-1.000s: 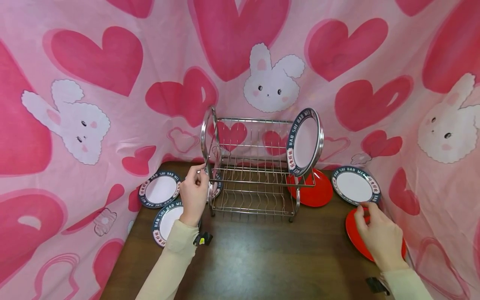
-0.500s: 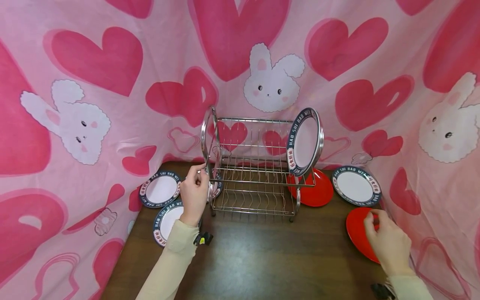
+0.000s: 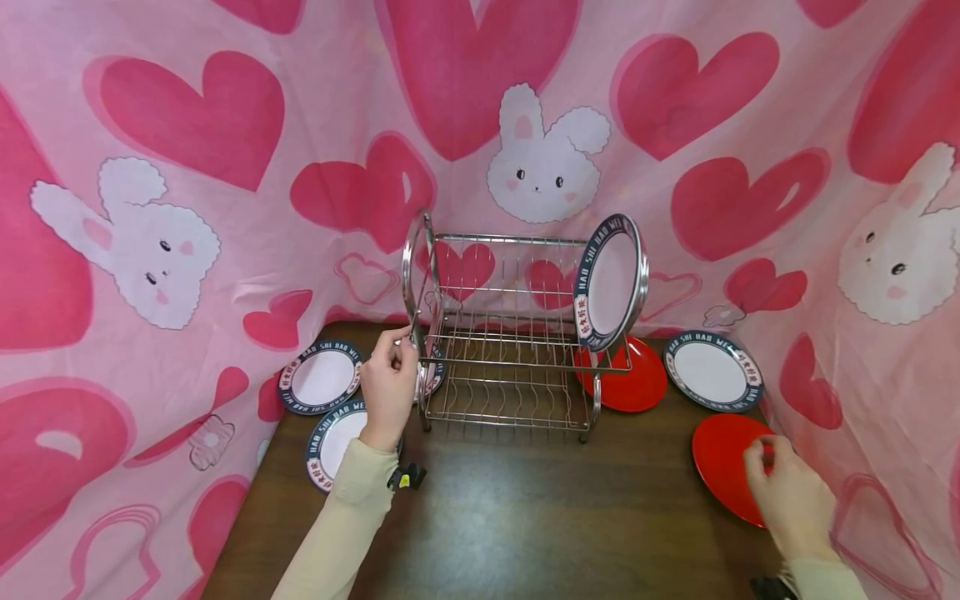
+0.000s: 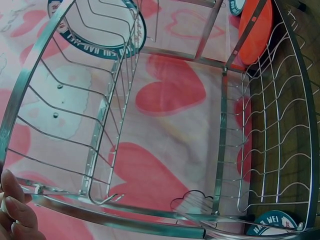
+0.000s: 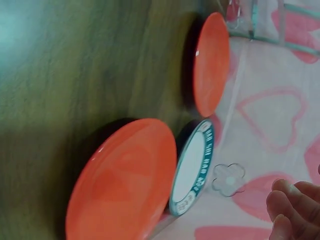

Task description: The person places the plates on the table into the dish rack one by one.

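Note:
In the head view, the left hand (image 3: 388,383) pinches the left side of the two-tier metal dish rack (image 3: 510,364); its fingertips are at the rail in the left wrist view. A white plate with a dark patterned rim (image 3: 611,283) stands tilted at the upper tier's right end. Over the right edge of a red plate (image 3: 723,467) hovers the right hand (image 3: 793,500), fingers loosely curled and holding nothing. The right wrist view shows its fingers (image 5: 295,210) apart from the red plate (image 5: 125,185).
Two rimmed plates (image 3: 321,379) (image 3: 337,442) lie left of the rack, and part of another shows behind its left post. Beyond the rack's right side are a red plate (image 3: 633,379) and a rimmed plate (image 3: 712,372). Pink patterned cloth (image 3: 360,75) surrounds the wooden table (image 3: 525,508).
The right hand has moved right and toward the table's near side, from the rimmed plate's edge to over the red plate's right edge. The left hand and rack have stayed in place.

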Demonstrator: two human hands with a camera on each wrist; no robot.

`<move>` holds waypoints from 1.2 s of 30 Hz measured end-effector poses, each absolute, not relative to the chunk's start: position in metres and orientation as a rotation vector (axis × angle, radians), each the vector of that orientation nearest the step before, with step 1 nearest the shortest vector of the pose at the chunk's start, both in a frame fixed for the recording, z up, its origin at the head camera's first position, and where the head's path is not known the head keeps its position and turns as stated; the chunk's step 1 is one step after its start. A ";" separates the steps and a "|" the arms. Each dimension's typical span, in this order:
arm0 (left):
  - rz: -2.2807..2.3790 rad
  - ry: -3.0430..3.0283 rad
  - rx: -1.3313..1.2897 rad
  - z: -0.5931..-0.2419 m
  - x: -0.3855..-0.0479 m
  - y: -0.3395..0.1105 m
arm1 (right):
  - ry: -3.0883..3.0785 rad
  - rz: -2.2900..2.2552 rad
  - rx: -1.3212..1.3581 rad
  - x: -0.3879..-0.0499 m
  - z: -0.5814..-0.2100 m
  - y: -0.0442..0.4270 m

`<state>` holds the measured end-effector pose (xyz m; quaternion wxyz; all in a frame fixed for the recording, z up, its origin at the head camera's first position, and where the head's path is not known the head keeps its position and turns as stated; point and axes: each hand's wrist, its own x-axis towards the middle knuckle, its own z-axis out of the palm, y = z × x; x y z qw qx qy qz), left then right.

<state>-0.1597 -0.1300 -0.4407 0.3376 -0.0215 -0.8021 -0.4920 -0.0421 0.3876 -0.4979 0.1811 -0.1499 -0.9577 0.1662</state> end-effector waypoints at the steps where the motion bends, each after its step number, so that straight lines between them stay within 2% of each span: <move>1: -1.282 -2.091 -0.055 -0.441 -0.160 -0.130 | -2.707 0.472 -0.432 -0.041 -0.499 0.389; 27: -1.281 -2.093 -0.053 -0.442 -0.159 -0.130 | -2.984 0.526 -0.794 -0.026 -0.546 0.434; 36: -1.296 -2.098 -0.055 -0.442 -0.159 -0.130 | -3.044 0.565 -0.845 -0.017 -0.564 0.446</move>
